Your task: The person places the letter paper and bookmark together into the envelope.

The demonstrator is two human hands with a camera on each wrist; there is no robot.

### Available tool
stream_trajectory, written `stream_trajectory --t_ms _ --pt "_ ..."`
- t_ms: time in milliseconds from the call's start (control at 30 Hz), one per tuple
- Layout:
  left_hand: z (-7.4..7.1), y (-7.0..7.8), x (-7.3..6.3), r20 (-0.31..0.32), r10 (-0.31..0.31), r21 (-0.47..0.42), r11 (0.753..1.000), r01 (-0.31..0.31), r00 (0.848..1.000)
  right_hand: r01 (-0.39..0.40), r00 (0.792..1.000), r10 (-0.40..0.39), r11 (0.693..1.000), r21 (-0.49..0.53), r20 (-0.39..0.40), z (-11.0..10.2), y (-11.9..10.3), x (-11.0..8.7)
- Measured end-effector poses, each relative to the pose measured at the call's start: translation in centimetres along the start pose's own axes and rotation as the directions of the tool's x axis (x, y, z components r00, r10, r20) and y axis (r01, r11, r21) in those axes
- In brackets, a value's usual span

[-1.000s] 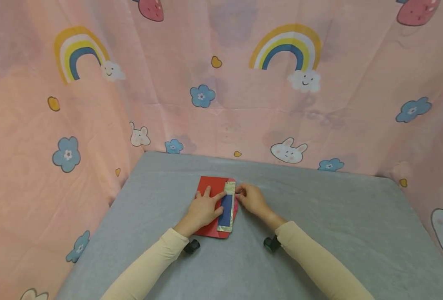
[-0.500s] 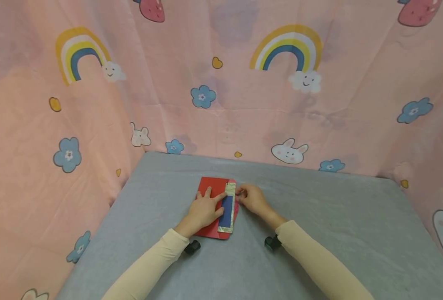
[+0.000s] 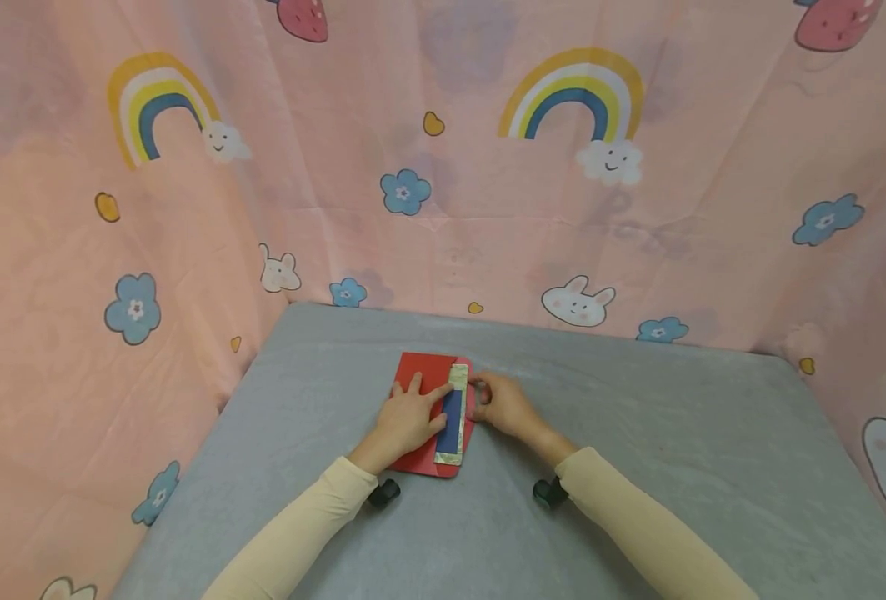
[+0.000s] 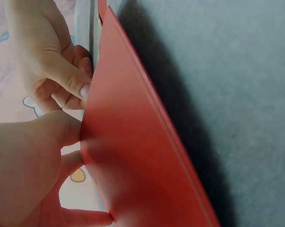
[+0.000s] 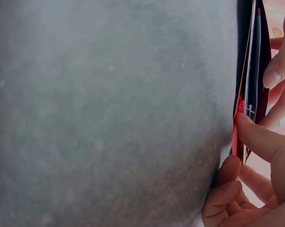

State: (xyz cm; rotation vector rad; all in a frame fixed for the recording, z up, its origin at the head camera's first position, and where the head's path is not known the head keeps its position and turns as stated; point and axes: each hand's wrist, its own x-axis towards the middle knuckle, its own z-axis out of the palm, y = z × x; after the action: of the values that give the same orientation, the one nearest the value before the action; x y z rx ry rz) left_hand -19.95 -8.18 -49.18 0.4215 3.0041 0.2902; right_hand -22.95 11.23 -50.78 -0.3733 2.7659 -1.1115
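A flat red envelope (image 3: pixel 427 364) lies on the table, its rounded pink-red flap reaching out to the right. On it lies a narrow blue strip (image 3: pixel 452 421) with pale gold patterned ends. My left hand (image 3: pixel 405 421) rests on the envelope with fingers spread, index fingertip and thumb touching the strip. At the right edge, the thumb and index finger of my right hand (image 3: pixel 506 406) curl about the flap. In the right wrist view the right thumb (image 5: pixel 255 135) touches the red layer, beside a bit of red thread (image 5: pixel 241 105). The other right fingers are bent; their grip is partly hidden.
Grey cloth covers the table (image 3: pixel 638 467). A pink curtain (image 3: pixel 458 242) with rainbows, flowers and rabbits hangs behind and along both sides. A dark wrist camera (image 3: pixel 550 493) sits under each forearm.
My right thumb has slid down along the flap's edge, away from the index finger, and the right wrist has shifted slightly towards me. The left hand and the envelope stay put.
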Motion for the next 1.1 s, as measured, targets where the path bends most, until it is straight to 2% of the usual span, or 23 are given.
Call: stream_trajectory --t_ms 433,767,1100 --pt "0.1 0.0 0.1 0.001 -0.008 0.031 0.999 0.008 1.0 0.036 0.999 -0.033 0.993 -0.11 0.022 0.2 -0.5 -0.2" --pt "0.2 0.0 0.1 0.009 -0.004 0.025 1.0 0.004 1.0 -0.014 0.998 0.025 0.979 -0.203 0.051 0.6 -1.2 -0.3" --pt "0.2 -0.1 0.1 0.003 0.007 0.025 1.0 -0.007 1.0 -0.019 0.999 0.029 0.979 -0.203 0.046 0.6 -1.8 -0.3"
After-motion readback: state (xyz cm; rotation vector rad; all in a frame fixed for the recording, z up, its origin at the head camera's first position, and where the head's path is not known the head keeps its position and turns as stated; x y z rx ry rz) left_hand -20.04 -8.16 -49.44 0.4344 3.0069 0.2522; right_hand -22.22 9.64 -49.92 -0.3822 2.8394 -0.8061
